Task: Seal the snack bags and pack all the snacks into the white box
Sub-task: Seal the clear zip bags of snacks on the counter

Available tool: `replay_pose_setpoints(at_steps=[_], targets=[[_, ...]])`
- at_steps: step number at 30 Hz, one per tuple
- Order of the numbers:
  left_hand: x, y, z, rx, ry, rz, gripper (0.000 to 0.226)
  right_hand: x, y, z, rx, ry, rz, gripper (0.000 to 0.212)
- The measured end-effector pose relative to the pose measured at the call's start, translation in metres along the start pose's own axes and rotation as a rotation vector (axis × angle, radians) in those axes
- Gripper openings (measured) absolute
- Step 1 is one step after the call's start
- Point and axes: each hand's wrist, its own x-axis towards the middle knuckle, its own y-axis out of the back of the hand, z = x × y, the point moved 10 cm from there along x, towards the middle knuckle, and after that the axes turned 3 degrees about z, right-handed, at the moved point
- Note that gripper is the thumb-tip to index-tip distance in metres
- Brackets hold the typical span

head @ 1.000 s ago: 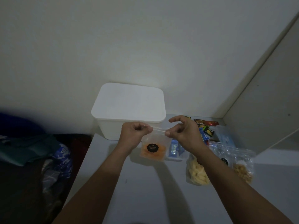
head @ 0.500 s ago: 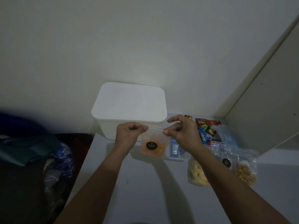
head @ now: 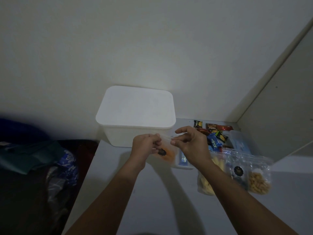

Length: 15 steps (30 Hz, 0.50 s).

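A clear zip bag of orange snacks (head: pixel 168 154) with a black round label hangs above the table between my hands. My left hand (head: pixel 146 146) pinches the left end of its top strip, and my right hand (head: pixel 189 145) pinches the right end. The white box (head: pixel 137 114) stands just behind them with its lid on. To the right lie a bag of pale yellow sticks (head: pixel 205 182) and a bag of small golden snacks (head: pixel 257 181), both clear. Small wrapped snacks (head: pixel 214 134) are piled behind them.
The grey table (head: pixel 169 200) meets the wall at the back and a slanted panel on the right. A clear lidded tub (head: pixel 240 143) sits by the wrapped snacks. Left of the table edge lie dark cloth and a blue patterned plastic bag (head: pixel 67 165).
My hands have drawn closer together along the bag's top strip. The bag has tilted, and my left hand now covers part of its black label.
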Motion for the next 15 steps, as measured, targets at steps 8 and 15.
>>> replay_pose_setpoints(at_steps=[8,15], targets=[[0.0033,0.0004,-0.0075,-0.035,0.053,0.007,0.028,-0.0027,-0.0033,-0.0023,-0.034,0.072,0.003,0.028],[0.0056,0.0003,-0.0097,-0.038,0.05,-0.004,0.018,-0.003,-0.0084,0.0023,-0.014,0.051,-0.032,0.036]])
